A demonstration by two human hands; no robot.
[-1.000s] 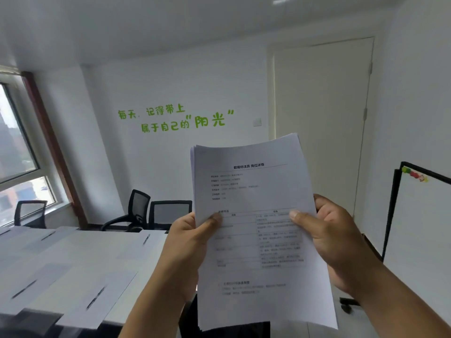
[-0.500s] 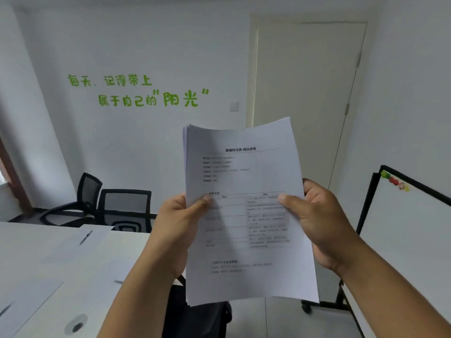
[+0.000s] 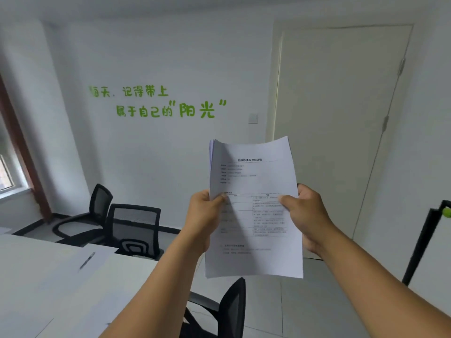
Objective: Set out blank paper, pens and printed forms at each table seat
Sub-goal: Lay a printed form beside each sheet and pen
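black office chairs point(image 3: 133, 228), closed door point(image 3: 341, 123), whiteboard point(image 3: 432, 250)

We see the white table point(image 3: 48, 289) at eight o'clock, a paper point(image 3: 97, 262) on it with a pen point(image 3: 87, 260) on top.

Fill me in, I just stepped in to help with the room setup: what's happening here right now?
A person is holding a stack of printed forms up in front of them, the left hand and the right hand each gripping a side edge with the thumb on the top sheet. At lower left, the white table already has a blank sheet with a pen on it. No form is visible on the table. Black office chairs stand beyond the table.
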